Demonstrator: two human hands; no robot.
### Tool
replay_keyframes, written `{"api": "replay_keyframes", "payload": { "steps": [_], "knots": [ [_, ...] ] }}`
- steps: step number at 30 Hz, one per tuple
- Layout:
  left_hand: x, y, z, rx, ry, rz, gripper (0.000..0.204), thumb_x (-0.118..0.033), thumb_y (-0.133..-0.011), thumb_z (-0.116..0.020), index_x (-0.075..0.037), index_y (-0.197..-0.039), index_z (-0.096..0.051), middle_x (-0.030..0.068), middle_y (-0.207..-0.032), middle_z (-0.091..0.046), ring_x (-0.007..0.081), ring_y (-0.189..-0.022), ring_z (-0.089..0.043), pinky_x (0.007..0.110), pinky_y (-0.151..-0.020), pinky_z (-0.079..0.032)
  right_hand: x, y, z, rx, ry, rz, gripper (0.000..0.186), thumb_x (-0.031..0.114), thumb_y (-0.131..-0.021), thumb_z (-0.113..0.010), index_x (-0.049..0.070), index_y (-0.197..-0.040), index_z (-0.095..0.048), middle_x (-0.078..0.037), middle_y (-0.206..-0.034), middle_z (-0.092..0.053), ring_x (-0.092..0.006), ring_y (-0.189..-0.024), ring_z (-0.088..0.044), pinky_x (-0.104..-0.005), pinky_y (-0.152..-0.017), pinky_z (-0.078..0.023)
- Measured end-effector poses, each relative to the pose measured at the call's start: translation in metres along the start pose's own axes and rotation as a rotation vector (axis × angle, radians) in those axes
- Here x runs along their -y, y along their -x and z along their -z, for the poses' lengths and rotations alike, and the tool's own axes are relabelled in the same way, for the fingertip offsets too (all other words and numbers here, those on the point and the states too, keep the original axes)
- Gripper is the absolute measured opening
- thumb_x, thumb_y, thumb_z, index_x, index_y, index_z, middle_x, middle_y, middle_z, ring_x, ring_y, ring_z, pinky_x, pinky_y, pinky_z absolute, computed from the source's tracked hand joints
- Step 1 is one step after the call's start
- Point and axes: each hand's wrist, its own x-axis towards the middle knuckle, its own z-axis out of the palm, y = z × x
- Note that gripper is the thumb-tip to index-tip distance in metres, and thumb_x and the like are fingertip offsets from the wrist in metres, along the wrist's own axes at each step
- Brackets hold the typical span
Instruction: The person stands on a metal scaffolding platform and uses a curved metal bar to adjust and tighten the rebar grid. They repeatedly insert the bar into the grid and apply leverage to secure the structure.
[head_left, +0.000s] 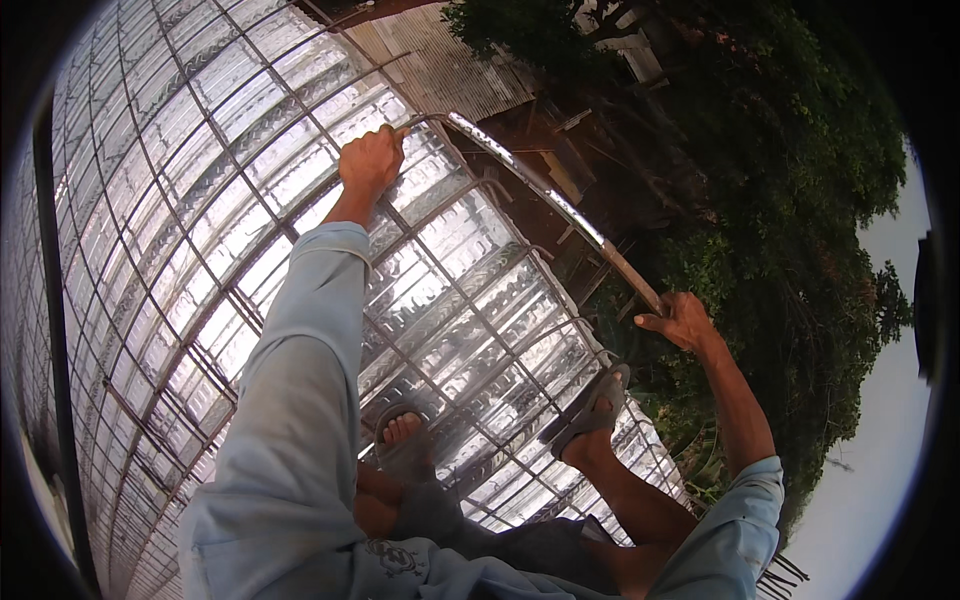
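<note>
My left hand [371, 164] is closed around a steel rebar near the deck's edge. The curved end of that rebar meets one end of a long metal pipe [525, 174], silvery in its upper part and rusty brown near my right hand. At the pipe's lower end, out past the edge, my right hand [682, 321] grips it, thumb pointing along it. Other rebar ends with hooked tips [541, 252] stick out along the edge between my hands. Below them lies a tied rebar grid [445, 270].
Shiny corrugated metal decking [400, 300] lies under the grid. My sandalled feet [404, 430] stand on it, one close to the edge [600, 400]. Beyond the edge is a drop, with a corrugated roof [450, 60] and trees [780, 200] below. A dark pole [55, 300] rises at far left.
</note>
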Motion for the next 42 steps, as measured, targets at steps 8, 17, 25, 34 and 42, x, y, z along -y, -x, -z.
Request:
{"api": "replay_keyframes", "payload": {
  "steps": [8,17,25,34,42],
  "knots": [
    [-0.001,0.000,0.003,0.082,-0.119,0.081,0.054,-0.052,-0.107,-0.037,-0.006,-0.109,-0.067,0.0231,-0.088,-0.074,0.0417,-0.083,-0.073,0.056,-0.074,-0.055,-0.020,-0.046,0.010,0.569,-0.480,-0.044,0.042,0.030,-0.068,-0.094,0.000,-0.081,-0.068,-0.010,-0.065,-0.068,-0.0172,-0.055,-0.066,-0.0343,-0.051,-0.052],
    [-0.013,-0.003,-0.004,0.013,-0.164,0.090,0.057,-0.051,-0.109,-0.034,-0.006,-0.104,-0.068,0.0219,-0.076,-0.071,0.0432,-0.074,-0.070,0.055,-0.067,-0.054,-0.067,-0.080,-0.053,0.981,-0.885,0.082,0.027,0.017,-0.093,-0.078,-0.002,-0.079,-0.066,-0.011,-0.067,-0.068,-0.0192,-0.054,-0.067,-0.0332,-0.045,-0.052],
    [-0.016,-0.008,-0.008,0.067,-0.223,0.141,0.054,-0.051,-0.108,-0.039,-0.005,-0.104,-0.069,0.0221,-0.073,-0.070,0.0412,-0.071,-0.070,0.053,-0.063,-0.053,-0.043,-0.046,-0.097,0.947,-1.047,-0.019,0.036,0.026,-0.099,-0.071,-0.002,-0.077,-0.064,-0.009,-0.064,-0.066,-0.0159,-0.052,-0.065,-0.0313,-0.044,-0.050],
    [-0.016,-0.012,-0.009,0.053,-0.248,0.171,0.051,-0.048,-0.106,-0.041,-0.006,-0.103,-0.070,0.0238,-0.076,-0.071,0.0423,-0.072,-0.071,0.053,-0.065,-0.054,-0.015,-0.030,-0.126,0.874,-0.979,-0.065,0.032,0.028,-0.095,-0.077,0.000,-0.087,-0.065,-0.004,-0.065,-0.063,-0.0127,-0.051,-0.062,-0.0302,-0.042,-0.046],
    [-0.018,-0.012,-0.005,0.044,-0.229,0.157,0.048,-0.045,-0.106,-0.041,-0.006,-0.105,-0.070,0.0237,-0.076,-0.071,0.0426,-0.073,-0.071,0.053,-0.068,-0.055,0.024,0.002,-0.161,0.869,-1.163,-0.072,0.028,0.021,-0.097,-0.074,0.000,-0.083,-0.062,-0.005,-0.060,-0.063,-0.0120,-0.050,-0.062,-0.0293,-0.043,-0.046]
  ]
}}
